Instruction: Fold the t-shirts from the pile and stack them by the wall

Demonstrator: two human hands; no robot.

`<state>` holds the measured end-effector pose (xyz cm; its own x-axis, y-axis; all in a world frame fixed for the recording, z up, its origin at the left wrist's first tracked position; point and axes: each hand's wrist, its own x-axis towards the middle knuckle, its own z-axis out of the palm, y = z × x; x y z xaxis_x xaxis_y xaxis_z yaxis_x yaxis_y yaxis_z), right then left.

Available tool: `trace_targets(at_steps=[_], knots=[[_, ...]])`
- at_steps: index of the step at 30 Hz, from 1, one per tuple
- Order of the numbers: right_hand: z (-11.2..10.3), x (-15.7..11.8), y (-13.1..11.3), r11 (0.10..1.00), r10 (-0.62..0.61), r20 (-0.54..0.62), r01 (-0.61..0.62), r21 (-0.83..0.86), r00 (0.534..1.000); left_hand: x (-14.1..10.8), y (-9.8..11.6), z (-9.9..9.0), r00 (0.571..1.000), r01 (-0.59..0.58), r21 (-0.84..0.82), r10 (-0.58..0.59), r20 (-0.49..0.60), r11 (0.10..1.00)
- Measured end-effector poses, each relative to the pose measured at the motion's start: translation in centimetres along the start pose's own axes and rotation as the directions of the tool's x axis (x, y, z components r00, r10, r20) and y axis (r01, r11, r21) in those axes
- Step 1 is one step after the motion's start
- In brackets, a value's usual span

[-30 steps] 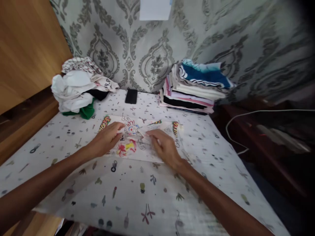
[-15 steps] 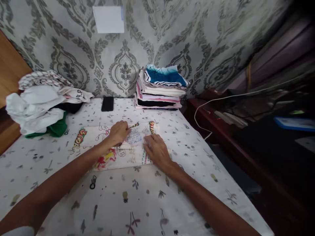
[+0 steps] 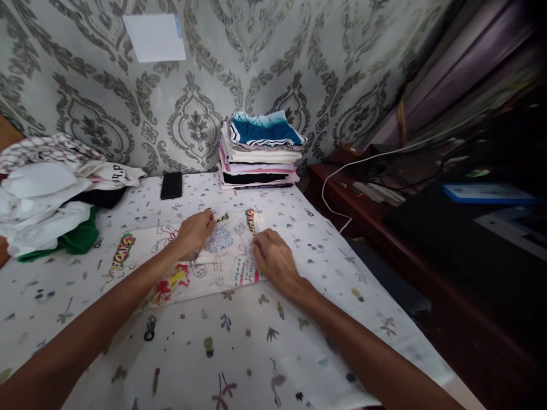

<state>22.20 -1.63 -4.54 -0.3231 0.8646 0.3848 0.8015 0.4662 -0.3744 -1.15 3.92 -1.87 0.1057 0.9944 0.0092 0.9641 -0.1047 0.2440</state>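
Note:
A white garment (image 3: 222, 272) with colourful printed lettering and drawings lies folded into a long flat strip on the bed. My left hand (image 3: 195, 232) rests over its upper middle, fingers curled down and closed on the cloth, fingertips hidden. Near the garment's right end, my right hand (image 3: 276, 257) has its fingers bent and drawn together on the fabric. Both forearms reach in from the bottom of the head view.
A tall stack of folded clothes (image 3: 260, 156) stands against the patterned wall. A black phone (image 3: 171, 185) lies left of it, beside a heap of loose clothes (image 3: 47, 196). Along the right runs a dark reddish wooden ledge (image 3: 367, 213) with a white cable (image 3: 327, 196).
My view has turned right, so everything sits further left in the picture. The right hand has slid right along the garment toward its end. The left hand stays near the upper middle.

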Motion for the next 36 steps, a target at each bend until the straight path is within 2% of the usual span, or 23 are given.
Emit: trace_targets(at_steps=[4,8,14,25,32,36], knots=[[-0.9,-1.0,1.0,0.994,0.092,0.06,-0.088,-0.069,0.994,1.7,0.8,0.5,1.0,0.016,-0.033,-0.016,-0.007,0.999],[-0.9,-1.7,1.2,0.993,0.103,0.071,-0.099,-0.066,0.992,2.7,1.7,1.3,0.999,0.045,-0.059,-0.046,-0.025,0.997],[-0.9,-1.7,1.2,0.996,0.085,0.07,-0.083,-0.034,0.994,2.7,1.3,1.3,0.999,0.011,-0.102,-0.015,-0.037,0.995],[-1.7,-1.6,0.7,0.99,0.136,0.048,-0.137,0.015,0.99,2.3,1.0,1.5,0.993,-0.083,-0.108,0.074,-0.088,0.991],[-2.5,-1.6,0.6,0.987,0.156,0.096,-0.16,0.032,0.983,1.8,1.7,1.5,0.992,-0.098,-0.018,0.096,-0.087,0.995],[-3.3,-2.3,0.6,0.987,0.151,0.115,-0.156,0.039,0.982,0.7,2.4,1.1,0.969,-0.169,0.103,0.184,-0.164,0.98]])
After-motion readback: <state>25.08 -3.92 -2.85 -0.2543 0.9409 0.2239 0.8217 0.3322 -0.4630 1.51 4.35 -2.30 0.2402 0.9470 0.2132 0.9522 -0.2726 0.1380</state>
